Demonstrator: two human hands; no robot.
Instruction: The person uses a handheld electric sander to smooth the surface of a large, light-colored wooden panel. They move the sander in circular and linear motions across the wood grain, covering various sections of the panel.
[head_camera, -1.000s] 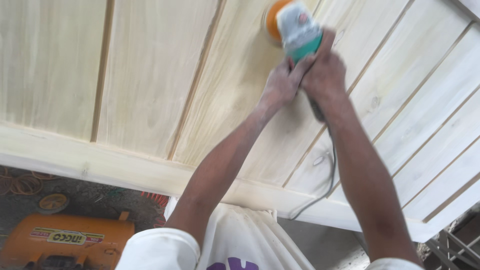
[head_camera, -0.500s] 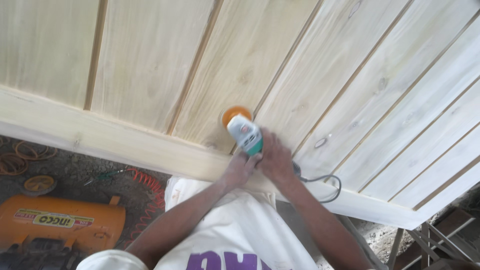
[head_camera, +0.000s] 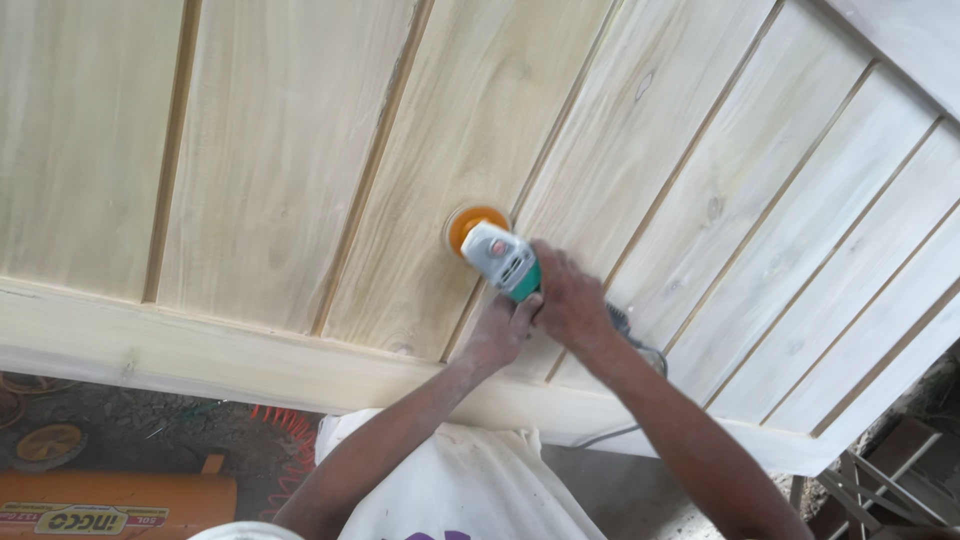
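A pale wooden panel (head_camera: 300, 150) made of long planks with grooves fills most of the view. A hand sander (head_camera: 497, 254) with an orange disc, grey head and green body rests on a plank near the panel's lower rail. My left hand (head_camera: 500, 332) grips the sander's body from below. My right hand (head_camera: 566, 298) is wrapped over the rear of its handle. A thin cable (head_camera: 640, 350) runs from the tool past my right wrist.
The panel's thick bottom rail (head_camera: 200, 350) runs across the view. Below it on the ground lie an orange machine (head_camera: 110, 505), a red coiled hose (head_camera: 285, 440) and a round disc (head_camera: 48, 445). A metal frame (head_camera: 870, 495) stands at bottom right.
The sander went from far up the panel down to the bottom rail, and has now moved a little back up the plank. Both hands stayed on it.
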